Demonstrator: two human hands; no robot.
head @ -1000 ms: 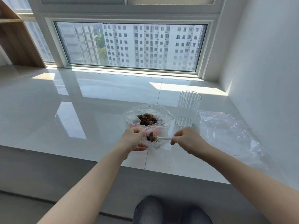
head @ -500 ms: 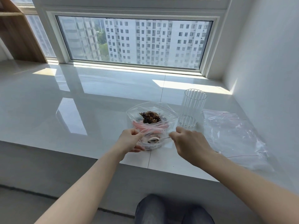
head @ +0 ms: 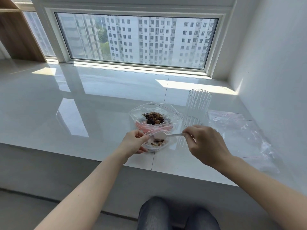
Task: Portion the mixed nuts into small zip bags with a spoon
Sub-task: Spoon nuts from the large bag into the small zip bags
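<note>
Few mixed nuts (head: 156, 144) lie in the small zip bag (head: 155, 146).

My right hand (head: 205, 145) turned spoon (head: 162, 135) over above small zip bag (head: 157, 143); bowl now faces down, emptied. Nuts (head: 157, 143) carried second ago now lie inside bag. My left hand (head: 133, 142) shifted slightly, fingers (head: 141, 138) pinching bag mouth.
</note>
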